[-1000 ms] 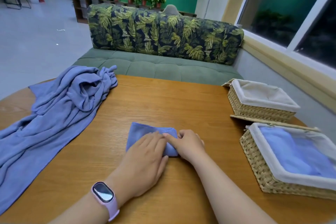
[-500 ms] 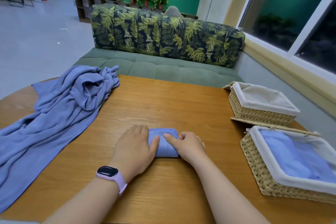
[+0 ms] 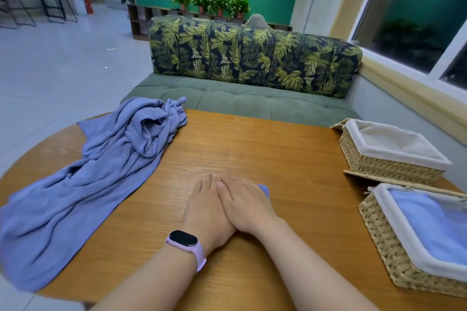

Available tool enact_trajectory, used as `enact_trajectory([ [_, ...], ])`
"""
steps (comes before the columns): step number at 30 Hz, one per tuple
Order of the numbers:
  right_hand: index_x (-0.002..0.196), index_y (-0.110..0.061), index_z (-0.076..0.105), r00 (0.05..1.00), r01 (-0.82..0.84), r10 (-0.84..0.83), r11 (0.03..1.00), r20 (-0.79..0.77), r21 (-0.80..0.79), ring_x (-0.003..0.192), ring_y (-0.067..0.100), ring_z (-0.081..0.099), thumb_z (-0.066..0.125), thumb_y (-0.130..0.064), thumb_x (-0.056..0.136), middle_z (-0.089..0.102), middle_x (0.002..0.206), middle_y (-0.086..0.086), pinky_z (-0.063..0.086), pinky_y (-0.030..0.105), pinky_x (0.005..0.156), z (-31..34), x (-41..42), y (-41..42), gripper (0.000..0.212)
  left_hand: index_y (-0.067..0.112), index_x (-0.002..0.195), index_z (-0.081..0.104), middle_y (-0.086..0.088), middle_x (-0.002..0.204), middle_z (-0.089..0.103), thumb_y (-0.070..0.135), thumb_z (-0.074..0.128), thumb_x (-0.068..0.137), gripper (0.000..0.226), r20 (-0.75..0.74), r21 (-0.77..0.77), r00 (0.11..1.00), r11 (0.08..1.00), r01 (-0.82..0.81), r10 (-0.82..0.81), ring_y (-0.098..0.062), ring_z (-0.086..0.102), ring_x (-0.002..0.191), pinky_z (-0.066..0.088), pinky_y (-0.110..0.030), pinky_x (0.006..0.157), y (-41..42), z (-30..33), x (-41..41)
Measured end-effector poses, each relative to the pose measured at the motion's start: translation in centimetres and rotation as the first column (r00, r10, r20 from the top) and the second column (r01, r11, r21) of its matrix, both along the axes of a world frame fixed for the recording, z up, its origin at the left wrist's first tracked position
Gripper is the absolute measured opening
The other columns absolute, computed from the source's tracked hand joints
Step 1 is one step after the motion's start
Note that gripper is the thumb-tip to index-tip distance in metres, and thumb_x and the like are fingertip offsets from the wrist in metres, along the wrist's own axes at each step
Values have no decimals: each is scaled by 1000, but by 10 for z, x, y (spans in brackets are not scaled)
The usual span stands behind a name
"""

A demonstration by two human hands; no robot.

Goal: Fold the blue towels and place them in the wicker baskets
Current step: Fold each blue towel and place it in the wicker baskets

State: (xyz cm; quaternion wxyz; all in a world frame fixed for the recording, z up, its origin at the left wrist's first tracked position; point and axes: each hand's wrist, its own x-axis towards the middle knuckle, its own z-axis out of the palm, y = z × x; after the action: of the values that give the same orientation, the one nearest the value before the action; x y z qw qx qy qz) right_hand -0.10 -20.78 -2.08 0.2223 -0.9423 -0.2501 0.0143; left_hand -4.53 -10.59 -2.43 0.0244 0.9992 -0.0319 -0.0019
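A: Nearest on the wooden table (image 3: 252,149)?

B: Two forearms reaching in, a lilac smartwatch (image 3: 185,242) on the left wrist.

A: And the hands?

B: Left hand (image 3: 206,206) flat, fingers straight and close together. Right hand (image 3: 243,201) laid partly over it, fingers likewise straight, pressing down. Both covering the small folded blue towel (image 3: 264,189), only a corner peeking out at the right of the right hand. No curl or pinch visible; simply pressed flat on the table.

A: To the right of the hands?

B: Near wicker basket (image 3: 384,242) at the table's right edge, white cloth lining, folded blue towels (image 3: 434,225) already lying inside. Just beyond, a thin woven lid or mat under the far wicker basket (image 3: 371,159), also lined in white, nothing blue showing inside.

A: Left of the hands?

B: Large rumpled blue towel pile (image 3: 88,184), spread from the table's near left edge up to a bunched heap at the far left corner, part draped over the rim.

A: Past the table?

B: Green sofa seat (image 3: 252,101) butted against the far edge, leaf-print back cushions (image 3: 252,58) behind. Further back, a low shelf with four potted plants (image 3: 211,4) before a green wall. Window to the right of the sofa, pale tiled floor to the left.
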Motion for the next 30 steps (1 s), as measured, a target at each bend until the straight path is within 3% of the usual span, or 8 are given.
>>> enact_trajectory([
  [5,140,-22,50,998,47,-51,990,-22,-134,142,18,37,17,-49,105,50,149,-1,12,37,122,-2,6,-4,56,18,160,9,-6,165,19,56,-5,83,87,38,-15,995,996,88,-87,-28,12,153,9,-43,124,8,-16,7],
  [7,149,-23,42,997,63,-68,982,-23,-177,147,16,29,13,-49,105,41,155,-2,5,39,124,-4,8,-9,59,15,158,22,-5,160,33,47,-2,90,78,107,-78,987,989,127,-118,-23,26,148,14,-37,124,14,-23,10],
  [9,154,-22,34,997,72,-75,970,-6,-230,149,18,23,12,-46,107,36,159,-1,3,40,124,-4,7,-17,57,17,151,37,-1,150,47,41,11,101,61,163,-242,983,962,123,-85,-16,37,140,18,-28,121,18,-22,11],
  [14,157,-21,28,995,49,-63,983,-78,-179,152,14,13,17,-40,109,26,163,-5,-1,37,124,-3,10,-31,52,17,152,39,2,155,41,35,30,108,48,109,-495,994,866,71,-19,-12,32,144,14,-16,113,30,-19,7],
  [16,156,-22,32,993,52,-64,992,-103,-112,152,12,14,22,-37,109,27,163,-6,-1,35,123,-6,12,-36,50,16,147,44,1,149,47,32,34,107,44,132,-549,991,833,72,1,-12,39,137,19,-13,107,32,-19,3],
  [19,153,-24,37,992,77,-82,995,-92,-57,151,11,16,25,-34,108,31,161,-8,-1,34,123,-12,13,-38,48,16,141,49,1,140,54,32,34,107,41,177,-544,984,836,80,20,-13,46,128,28,-19,105,31,-21,1],
  [25,148,-26,45,993,95,-93,995,-70,25,151,9,17,28,-34,107,35,159,-9,1,35,124,-20,15,-37,45,14,145,46,1,146,49,34,31,107,45,203,-517,979,852,89,21,-12,40,135,19,-13,107,29,-24,1],
  [30,142,-28,51,992,112,-107,990,-62,82,150,11,18,30,-33,107,40,155,-10,0,36,124,-23,13,-37,41,20,143,49,7,141,53,40,29,105,47,223,-541,974,835,97,31,-8,45,130,31,-23,111,30,-28,0],
])
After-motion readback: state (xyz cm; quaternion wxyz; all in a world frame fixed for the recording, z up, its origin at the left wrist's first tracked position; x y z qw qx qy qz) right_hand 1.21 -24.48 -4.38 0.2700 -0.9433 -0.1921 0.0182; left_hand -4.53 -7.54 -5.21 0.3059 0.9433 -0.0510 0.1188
